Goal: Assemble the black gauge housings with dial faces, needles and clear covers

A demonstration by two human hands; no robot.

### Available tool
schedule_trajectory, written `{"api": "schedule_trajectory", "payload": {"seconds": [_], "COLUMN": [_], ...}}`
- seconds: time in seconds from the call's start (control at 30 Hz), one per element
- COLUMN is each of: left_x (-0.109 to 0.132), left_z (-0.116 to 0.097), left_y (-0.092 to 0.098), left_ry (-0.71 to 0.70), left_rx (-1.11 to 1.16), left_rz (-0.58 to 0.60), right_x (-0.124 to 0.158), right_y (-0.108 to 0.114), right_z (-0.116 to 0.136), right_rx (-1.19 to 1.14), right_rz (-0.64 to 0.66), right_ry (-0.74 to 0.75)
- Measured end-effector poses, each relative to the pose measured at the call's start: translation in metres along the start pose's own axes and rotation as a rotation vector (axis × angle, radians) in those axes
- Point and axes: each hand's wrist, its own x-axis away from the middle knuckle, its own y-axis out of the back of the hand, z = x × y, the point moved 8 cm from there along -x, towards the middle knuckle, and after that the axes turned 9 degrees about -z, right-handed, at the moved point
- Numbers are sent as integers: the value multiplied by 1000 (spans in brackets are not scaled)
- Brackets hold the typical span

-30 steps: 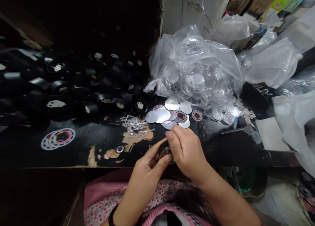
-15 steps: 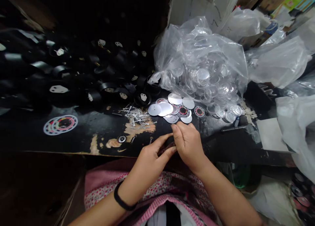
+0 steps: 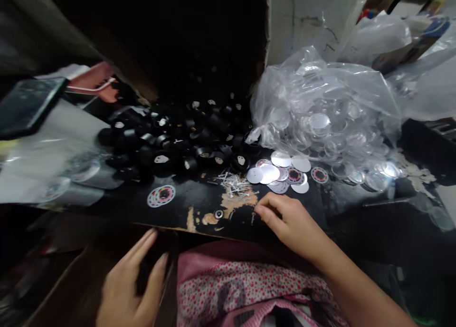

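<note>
On the counter (image 3: 117, 208), discs (image 3: 281, 168) are spread at the centre; a heap of round cases (image 3: 185, 137) is found at nine o'clock of them, a plastic bag (image 3: 327, 108) at one o'clock, small pins (image 3: 233, 183) just at eight o'clock.

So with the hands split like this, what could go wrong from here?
The right hand rests at the table edge beside the loose small white pins; a sweep could scatter them or knock the round discs about. The left hand, below the table, has a dark object in its grip that is blurred; it might slip unseen. The black parts pile sits close enough to get nudged.
</note>
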Motion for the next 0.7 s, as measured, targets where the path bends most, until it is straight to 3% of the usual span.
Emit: {"api": "schedule_trajectory", "payload": {"seconds": [0.07,0.17,0.27,0.37,0.5,0.6,0.7], "left_x": [-24,-62,-89,-93,-63,-26,-3], "left_z": [-58,-138,-175,-180,-169,-154,-127], "left_y": [-26,-75,-117,-126,-101,-97,-107], "left_ry": [-253,-624,-829,-898,-774,-570,-207], "left_rx": [118,112,30,6,107,251,472], "left_rz": [40,78,164,149,31,203,432], "right_x": [-2,0,5,7,0,-2,-4], "right_y": [-7,-6,0,4,8,6,-5], "right_z": [11,14,4,-7,-16,-11,5], "right_rx": [47,101,115,64,-106,-144,-175], "right_rz": [23,27,13,-14,-130,-123,61], "right_ry": [48,52,-11,-77,-166,-163,-77]}}
